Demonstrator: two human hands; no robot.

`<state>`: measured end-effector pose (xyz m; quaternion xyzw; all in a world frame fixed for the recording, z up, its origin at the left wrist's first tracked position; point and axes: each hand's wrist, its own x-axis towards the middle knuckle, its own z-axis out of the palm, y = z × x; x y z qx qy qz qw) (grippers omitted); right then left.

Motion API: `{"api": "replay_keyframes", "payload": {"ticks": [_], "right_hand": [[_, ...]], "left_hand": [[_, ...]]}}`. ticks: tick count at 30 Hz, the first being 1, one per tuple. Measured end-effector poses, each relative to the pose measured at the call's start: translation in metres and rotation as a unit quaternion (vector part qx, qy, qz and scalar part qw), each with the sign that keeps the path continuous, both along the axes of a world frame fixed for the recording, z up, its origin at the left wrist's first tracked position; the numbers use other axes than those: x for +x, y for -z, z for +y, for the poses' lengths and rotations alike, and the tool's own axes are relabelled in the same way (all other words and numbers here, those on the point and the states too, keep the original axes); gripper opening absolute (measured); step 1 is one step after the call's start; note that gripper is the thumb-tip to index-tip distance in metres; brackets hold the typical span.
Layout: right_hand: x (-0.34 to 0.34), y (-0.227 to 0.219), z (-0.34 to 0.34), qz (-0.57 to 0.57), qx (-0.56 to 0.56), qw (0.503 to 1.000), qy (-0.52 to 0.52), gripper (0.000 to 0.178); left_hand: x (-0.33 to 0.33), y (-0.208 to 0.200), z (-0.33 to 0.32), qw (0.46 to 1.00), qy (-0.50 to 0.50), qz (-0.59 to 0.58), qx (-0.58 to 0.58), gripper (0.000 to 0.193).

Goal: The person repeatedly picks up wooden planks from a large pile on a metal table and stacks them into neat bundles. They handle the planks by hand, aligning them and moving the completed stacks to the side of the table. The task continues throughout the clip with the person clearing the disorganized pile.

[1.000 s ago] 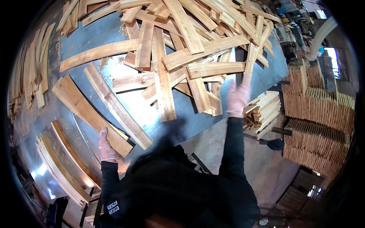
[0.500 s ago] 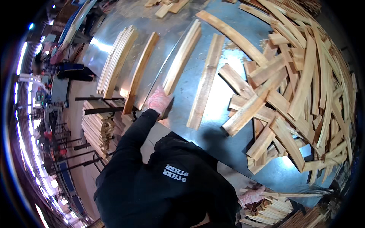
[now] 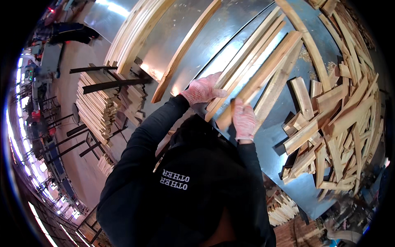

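Observation:
My left hand (image 3: 204,88), in a pinkish knit glove, is closed at the near ends of a pair of long pale wooden strips (image 3: 247,49), its thumb across their ends. Just to the right, my right hand (image 3: 244,119), gloved alike, grips the near end of another wooden strip (image 3: 269,61). That strip is tilted across a flat wooden board (image 3: 284,76) lying on the metal table (image 3: 275,123). My right hand's fingertips are slightly blurred, and the fingers under the wood are hidden.
A large jumbled heap of wooden pieces (image 3: 329,119) covers the table's right side. To the left are a single strip (image 3: 187,45) and a row of strips (image 3: 138,31). Dark metal rack arms (image 3: 111,84) jut beside stacked wood (image 3: 96,105) below the table edge.
My right hand has come up from the lower right, by the stacked wood, to a strip on the table beside my left hand. My left hand stays at its strips, and the view has shifted.

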<state>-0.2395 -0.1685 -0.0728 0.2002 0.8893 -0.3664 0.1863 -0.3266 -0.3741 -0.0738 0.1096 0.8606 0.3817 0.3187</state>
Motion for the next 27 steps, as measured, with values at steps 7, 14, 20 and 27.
{"api": "replay_keyframes", "payload": {"ticks": [7,14,20,27], "right_hand": [[-0.020,-0.001,-0.070,0.039,0.034,0.998,0.035,0.111],[-0.035,-0.015,-0.061,0.018,-0.029,0.998,0.048,0.105],[-0.023,-0.037,-0.033,0.285,-0.037,0.957,0.036,0.075],[-0.062,-0.078,0.028,0.364,-0.028,0.931,0.009,0.063]], "left_hand": [[-0.020,0.007,-0.032,0.978,-0.073,-0.168,0.100,0.071],[-0.026,0.002,-0.054,0.920,-0.166,-0.195,0.297,0.050],[-0.041,-0.008,-0.031,0.559,-0.175,-0.500,0.638,0.057],[-0.014,-0.042,-0.020,0.842,-0.189,-0.164,0.478,0.069]]}}
